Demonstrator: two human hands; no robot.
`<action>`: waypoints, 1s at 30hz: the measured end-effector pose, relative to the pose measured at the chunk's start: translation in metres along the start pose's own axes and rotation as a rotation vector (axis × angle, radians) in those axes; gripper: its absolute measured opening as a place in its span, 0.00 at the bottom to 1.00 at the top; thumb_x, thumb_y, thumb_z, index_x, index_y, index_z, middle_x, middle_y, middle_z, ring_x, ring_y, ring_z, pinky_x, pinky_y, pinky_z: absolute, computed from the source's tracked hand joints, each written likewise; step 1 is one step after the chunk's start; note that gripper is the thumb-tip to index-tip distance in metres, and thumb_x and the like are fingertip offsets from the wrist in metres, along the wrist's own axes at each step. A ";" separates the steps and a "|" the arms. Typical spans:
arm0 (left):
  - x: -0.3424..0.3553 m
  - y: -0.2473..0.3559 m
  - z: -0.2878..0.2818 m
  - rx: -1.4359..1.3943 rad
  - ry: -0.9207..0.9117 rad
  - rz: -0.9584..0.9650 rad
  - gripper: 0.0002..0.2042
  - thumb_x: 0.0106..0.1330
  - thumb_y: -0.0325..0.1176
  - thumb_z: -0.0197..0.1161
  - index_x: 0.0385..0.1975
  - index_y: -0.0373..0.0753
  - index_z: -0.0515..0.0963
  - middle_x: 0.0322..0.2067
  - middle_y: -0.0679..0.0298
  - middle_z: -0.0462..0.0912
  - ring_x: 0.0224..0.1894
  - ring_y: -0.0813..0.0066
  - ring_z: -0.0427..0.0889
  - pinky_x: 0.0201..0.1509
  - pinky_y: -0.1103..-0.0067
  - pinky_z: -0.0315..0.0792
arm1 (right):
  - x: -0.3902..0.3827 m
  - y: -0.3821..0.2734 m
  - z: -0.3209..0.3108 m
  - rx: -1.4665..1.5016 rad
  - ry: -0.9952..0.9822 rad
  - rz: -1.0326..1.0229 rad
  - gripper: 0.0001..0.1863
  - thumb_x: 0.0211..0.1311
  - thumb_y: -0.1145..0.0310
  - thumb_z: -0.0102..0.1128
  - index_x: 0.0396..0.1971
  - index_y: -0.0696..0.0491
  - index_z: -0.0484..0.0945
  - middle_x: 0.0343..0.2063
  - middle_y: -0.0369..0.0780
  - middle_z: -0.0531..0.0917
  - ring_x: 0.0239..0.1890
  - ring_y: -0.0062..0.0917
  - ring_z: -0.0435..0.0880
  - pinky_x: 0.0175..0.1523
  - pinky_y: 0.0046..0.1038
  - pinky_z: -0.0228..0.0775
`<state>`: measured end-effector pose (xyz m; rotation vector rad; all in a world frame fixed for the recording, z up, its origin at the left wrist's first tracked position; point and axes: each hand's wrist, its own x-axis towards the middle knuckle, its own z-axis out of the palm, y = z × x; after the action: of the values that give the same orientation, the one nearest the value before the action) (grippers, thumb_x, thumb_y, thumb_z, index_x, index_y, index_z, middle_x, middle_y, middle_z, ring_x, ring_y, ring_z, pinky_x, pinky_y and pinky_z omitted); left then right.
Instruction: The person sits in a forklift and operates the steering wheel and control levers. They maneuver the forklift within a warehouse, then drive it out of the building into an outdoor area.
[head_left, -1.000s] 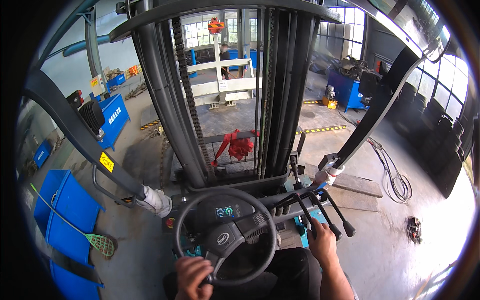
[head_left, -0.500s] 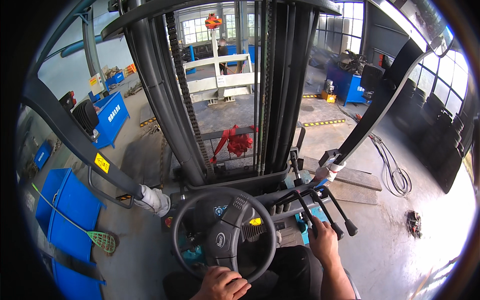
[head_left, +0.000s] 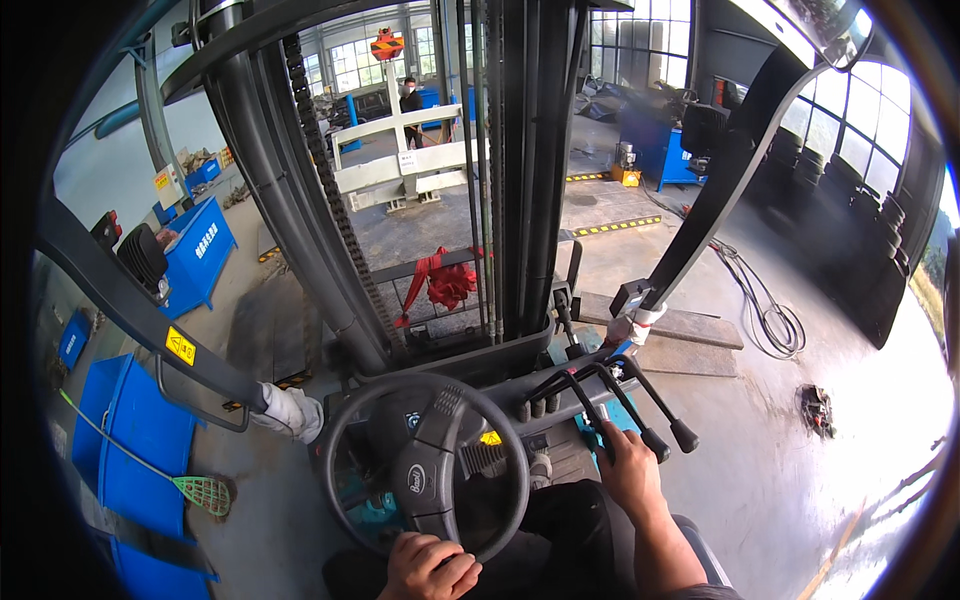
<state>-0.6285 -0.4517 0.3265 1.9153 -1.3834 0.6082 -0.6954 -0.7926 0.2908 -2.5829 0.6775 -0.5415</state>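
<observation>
Across sunlit workshop floor [head_left: 700, 490], now steers further left: grips steering wheel [head_left: 418, 478], near six o'clock, with left hand [head_left: 432, 567] curled over its bottom rim; keeps right hand [head_left: 632, 465] wrapped round black lever [head_left: 588, 398] toward four o'clock.

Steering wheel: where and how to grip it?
Probably the lower rim, from the near side, left hand curled over it: slim ring with finger room inside, that edge sits nearest, and the right hand is on a control lever.
</observation>
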 end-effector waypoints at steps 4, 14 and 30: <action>-0.002 0.003 0.004 0.003 0.011 -0.024 0.05 0.63 0.32 0.74 0.35 0.42 0.84 0.39 0.62 0.83 0.40 0.59 0.82 0.47 0.63 0.77 | -0.004 0.000 -0.001 0.040 -0.003 0.017 0.26 0.64 0.66 0.71 0.62 0.52 0.80 0.40 0.49 0.86 0.40 0.49 0.88 0.46 0.44 0.82; 0.001 0.005 0.008 0.007 0.044 -0.038 0.05 0.64 0.30 0.73 0.35 0.39 0.84 0.38 0.60 0.84 0.38 0.56 0.84 0.45 0.62 0.79 | -0.011 0.005 0.002 0.020 -0.033 0.057 0.28 0.66 0.59 0.70 0.65 0.47 0.79 0.42 0.48 0.86 0.38 0.49 0.89 0.45 0.46 0.84; -0.092 -0.148 0.003 -0.355 0.668 -1.166 0.29 0.83 0.51 0.43 0.59 0.28 0.78 0.59 0.41 0.80 0.61 0.44 0.79 0.69 0.56 0.70 | -0.005 0.000 0.004 0.113 0.013 0.034 0.25 0.68 0.62 0.68 0.63 0.49 0.80 0.40 0.48 0.85 0.36 0.48 0.88 0.42 0.45 0.84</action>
<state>-0.5179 -0.3672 0.2209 1.6289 0.1230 0.3033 -0.6975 -0.7894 0.2863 -2.4604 0.6734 -0.5702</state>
